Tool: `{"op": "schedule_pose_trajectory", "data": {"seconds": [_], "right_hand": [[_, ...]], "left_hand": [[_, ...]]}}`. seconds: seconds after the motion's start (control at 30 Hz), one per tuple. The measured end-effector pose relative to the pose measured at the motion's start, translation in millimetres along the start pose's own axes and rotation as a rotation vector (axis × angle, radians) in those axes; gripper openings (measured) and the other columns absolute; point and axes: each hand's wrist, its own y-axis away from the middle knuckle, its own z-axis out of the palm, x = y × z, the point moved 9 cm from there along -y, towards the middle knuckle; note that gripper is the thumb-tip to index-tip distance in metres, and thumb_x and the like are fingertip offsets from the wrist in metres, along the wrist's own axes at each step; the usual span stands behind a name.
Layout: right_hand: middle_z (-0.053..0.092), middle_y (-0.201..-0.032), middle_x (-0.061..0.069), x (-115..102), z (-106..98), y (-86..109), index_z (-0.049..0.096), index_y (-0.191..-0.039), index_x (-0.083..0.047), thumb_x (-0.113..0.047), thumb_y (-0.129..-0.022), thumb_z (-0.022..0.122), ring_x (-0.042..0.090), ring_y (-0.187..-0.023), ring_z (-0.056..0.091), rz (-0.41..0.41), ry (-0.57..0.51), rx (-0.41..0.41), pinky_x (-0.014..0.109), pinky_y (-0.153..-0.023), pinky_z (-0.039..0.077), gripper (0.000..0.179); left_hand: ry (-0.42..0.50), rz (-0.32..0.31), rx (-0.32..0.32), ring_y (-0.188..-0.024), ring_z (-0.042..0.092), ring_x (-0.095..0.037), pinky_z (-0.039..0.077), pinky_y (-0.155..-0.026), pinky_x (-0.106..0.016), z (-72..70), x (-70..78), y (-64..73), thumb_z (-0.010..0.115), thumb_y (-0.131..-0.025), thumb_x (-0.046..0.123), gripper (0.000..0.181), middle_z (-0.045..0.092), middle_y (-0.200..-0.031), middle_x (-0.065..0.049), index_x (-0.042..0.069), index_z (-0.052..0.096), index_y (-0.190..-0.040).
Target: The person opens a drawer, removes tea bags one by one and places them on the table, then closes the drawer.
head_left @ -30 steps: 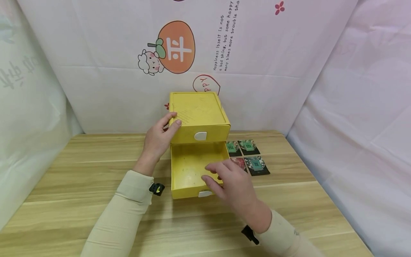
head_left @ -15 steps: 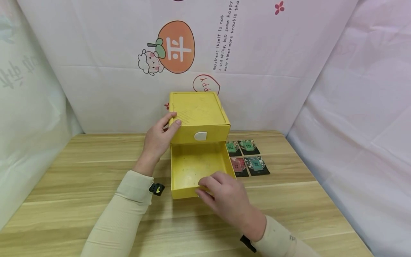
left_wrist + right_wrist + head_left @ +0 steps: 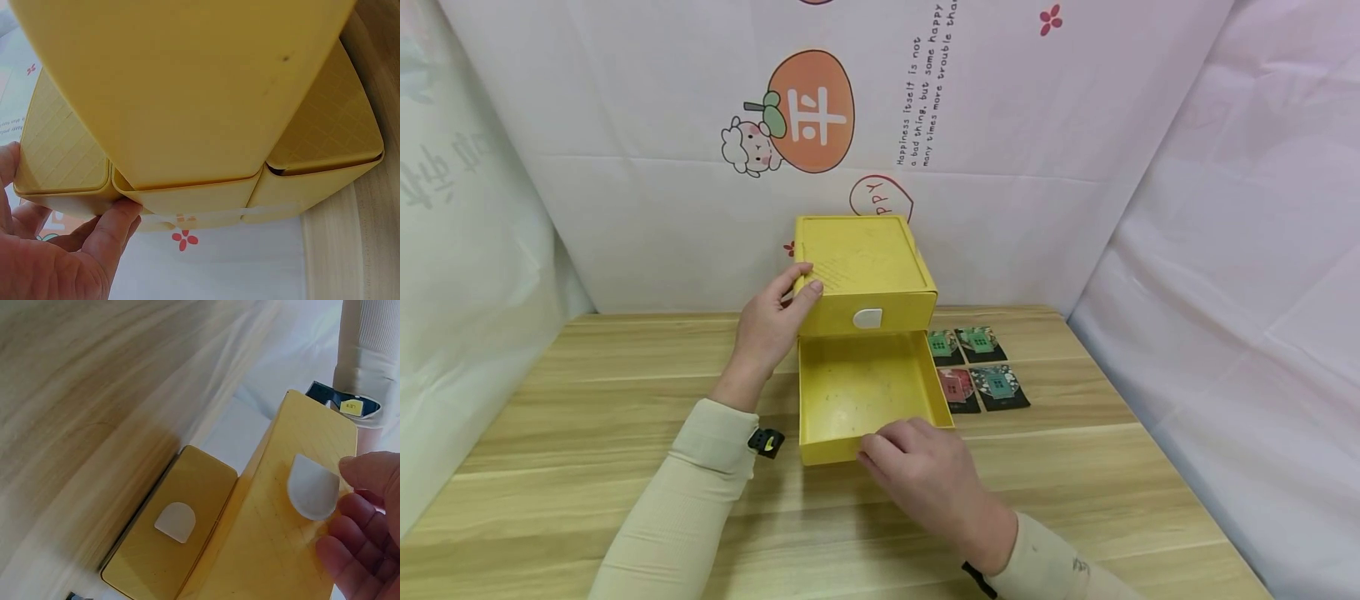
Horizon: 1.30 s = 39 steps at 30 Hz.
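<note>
A yellow desktop drawer box [image 3: 865, 254] stands at the back of the table. Its middle drawer [image 3: 861, 387] is pulled out toward me, with nothing inside. My left hand [image 3: 769, 325] grips the box's front left top corner; in the left wrist view its fingers [image 3: 115, 228] reach the side by the seam of the top tier. At the drawer's front edge, my right hand [image 3: 925, 475] has its fingers curled over the panel. The right wrist view shows thumb and fingertips [image 3: 347, 534] at the panel's edge beside the white pull tab [image 3: 312, 487].
Several dark square cards [image 3: 998, 386] with green and red pictures lie right of the box; the drawer side partly covers some. A lower drawer [image 3: 169, 544] with its own white tab is pushed in. A printed white cloth [image 3: 1030, 125] hangs behind the wooden table [image 3: 625, 417].
My right hand has come down and left from over the drawer to its front edge, and its fingers have curled in there. Left hand, box and drawer stay in place.
</note>
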Motion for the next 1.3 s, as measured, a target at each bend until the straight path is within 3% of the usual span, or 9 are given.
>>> {"op": "schedule_pose_trajectory", "data": {"seconds": [0.3,0.4,0.53,0.6,0.97,1.3], "right_hand": [[0.074,-0.095,-0.003,-6.4,4.3,1.6,0.074,-0.103,-0.018,-0.02,-0.089,0.085,0.011,-0.078,0.071,-0.033,0.023,-0.062,0.028,-0.071,0.062,0.019],[0.074,-0.095,-0.002,-7.1,4.2,2.0,0.075,-0.102,-0.017,-0.017,-0.098,0.074,0.012,-0.078,0.071,-0.044,0.026,-0.057,0.028,-0.07,0.062,0.004],[0.073,-0.095,0.0,-7.6,5.4,2.8,0.075,-0.102,-0.015,-0.012,-0.102,0.068,0.014,-0.079,0.07,-0.054,0.037,-0.067,0.028,-0.07,0.062,0.008],[0.072,-0.096,0.0,-7.2,6.8,3.0,0.075,-0.102,-0.015,-0.009,-0.097,0.073,0.014,-0.08,0.069,-0.049,0.042,-0.081,0.028,-0.071,0.061,0.008],[0.068,-0.094,0.001,-6.2,10.0,2.2,0.074,-0.1,-0.015,-0.005,-0.093,0.072,0.015,-0.078,0.065,-0.037,0.042,-0.1,0.027,-0.067,0.059,0.012],[0.069,-0.093,0.002,-2.4,11.1,-1.7,0.074,-0.097,-0.014,-0.004,-0.089,0.08,0.016,-0.076,0.064,-0.024,0.065,-0.097,0.027,-0.065,0.059,0.014]], "left_hand": [[0.002,-0.001,0.003,-0.14,0.056,-0.03,0.047,-0.112,-0.052,-0.4,0.8,1.1,0.054,-0.102,0.063,0.061,0.049,-0.16,0.0,0.031,0.054,-0.153],[0.003,-0.003,0.003,-0.14,0.056,-0.03,0.047,-0.112,-0.052,-0.6,1.3,1.6,0.054,-0.102,0.063,0.061,0.048,-0.161,0.0,0.031,0.054,-0.154],[0.005,-0.003,0.0,-0.139,0.056,-0.03,0.048,-0.111,-0.053,-0.8,1.3,1.5,0.054,-0.102,0.064,0.061,0.049,-0.16,0.0,0.031,0.053,-0.154],[0.006,-0.001,-0.001,-0.14,0.056,-0.031,0.048,-0.111,-0.053,-1.1,1.4,1.5,0.053,-0.102,0.064,0.061,0.049,-0.16,0.0,0.032,0.053,-0.154],[0.003,0.002,-0.005,-0.137,0.059,-0.03,0.049,-0.11,-0.052,-1.3,0.7,1.3,0.053,-0.101,0.066,0.062,0.048,-0.161,0.001,0.032,0.053,-0.154],[-0.017,0.011,0.014,-0.135,0.059,-0.027,0.048,-0.108,-0.053,-3.8,1.5,1.4,0.04,-0.108,0.061,0.055,0.061,-0.149,0.0,0.032,0.055,-0.152]]}}
